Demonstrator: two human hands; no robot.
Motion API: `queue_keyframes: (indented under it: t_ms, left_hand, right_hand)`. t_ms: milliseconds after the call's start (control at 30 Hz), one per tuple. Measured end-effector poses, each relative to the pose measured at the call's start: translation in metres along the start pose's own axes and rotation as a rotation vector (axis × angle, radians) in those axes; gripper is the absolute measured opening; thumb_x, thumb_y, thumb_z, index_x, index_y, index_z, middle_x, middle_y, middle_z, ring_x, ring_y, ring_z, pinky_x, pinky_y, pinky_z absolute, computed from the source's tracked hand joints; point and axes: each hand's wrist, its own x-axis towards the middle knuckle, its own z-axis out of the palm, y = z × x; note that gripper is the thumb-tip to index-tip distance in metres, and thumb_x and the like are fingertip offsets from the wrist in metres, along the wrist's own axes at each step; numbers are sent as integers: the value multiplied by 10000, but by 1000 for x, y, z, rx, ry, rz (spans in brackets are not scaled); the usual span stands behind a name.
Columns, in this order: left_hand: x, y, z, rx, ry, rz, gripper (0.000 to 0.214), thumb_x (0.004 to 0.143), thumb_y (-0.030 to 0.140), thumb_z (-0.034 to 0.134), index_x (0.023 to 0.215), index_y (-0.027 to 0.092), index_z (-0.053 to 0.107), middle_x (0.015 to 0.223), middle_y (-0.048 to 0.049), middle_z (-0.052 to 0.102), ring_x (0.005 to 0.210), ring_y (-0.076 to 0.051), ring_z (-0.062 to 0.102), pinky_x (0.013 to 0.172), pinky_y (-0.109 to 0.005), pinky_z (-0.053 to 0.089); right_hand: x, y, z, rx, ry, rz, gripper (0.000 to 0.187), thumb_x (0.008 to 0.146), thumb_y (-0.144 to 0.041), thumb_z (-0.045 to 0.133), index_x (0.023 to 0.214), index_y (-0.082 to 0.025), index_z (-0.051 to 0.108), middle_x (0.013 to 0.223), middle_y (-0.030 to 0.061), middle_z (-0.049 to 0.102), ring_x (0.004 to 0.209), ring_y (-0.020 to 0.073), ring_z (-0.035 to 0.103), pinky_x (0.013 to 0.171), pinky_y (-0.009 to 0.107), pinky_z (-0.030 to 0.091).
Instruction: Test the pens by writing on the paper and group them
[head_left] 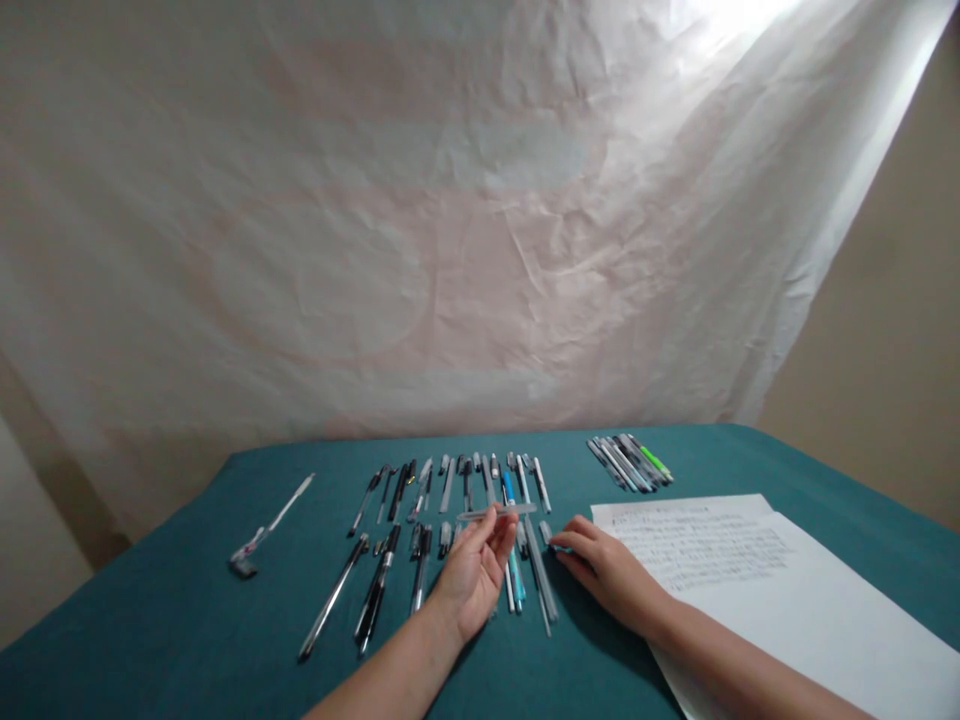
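Note:
In my left hand (476, 580), thumb and fingers pinch a thin, clear pen barrel (517, 511), held crosswise above the rows of pens. My right hand (604, 568) rests low over the cloth with its fingers curled, the fingertips closed at a clear pen cap (546, 533) with a dark end. Just left of that cap lie a greyish pen barrel (541, 575) and a thin refill (541, 605). A light-blue pen (516, 575) is partly behind my left hand. Two rows of pens, caps and taken-apart pieces spread across the cloth, some hidden by my left hand.
A green cloth (187, 620) covers the table. At the back right lies a bunch of pens (630, 463), one bright green. Written sheets of paper (817, 610) lie under my right forearm. Far left is a white pen-like piece (274, 525). A pale sheet (450, 250) hangs behind.

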Motion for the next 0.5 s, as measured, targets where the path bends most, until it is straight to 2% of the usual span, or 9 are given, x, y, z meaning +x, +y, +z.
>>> queue_keyframes:
  t_ms: [200,500]
  left_hand:
    - [0,-1,-2,14,-74,-42,156,883,56,464,818,69,606,801,-117,669,720,-140,672,654,-207,567]
    - [1,-4,-5,35,-105,-37,140,886,64,461,840,81,592,798,-111,667,724,-141,668,660,-216,564]
  right_hand:
    - [2,-1,3,-70,-12,-34,236,868,-197,432,1028,-223,602,913,57,548,831,177,553,755,291,449]
    - [0,-1,3,-74,10,-31,88,826,-188,496,870,-203,570,866,38,553,802,175,538,716,286,443]
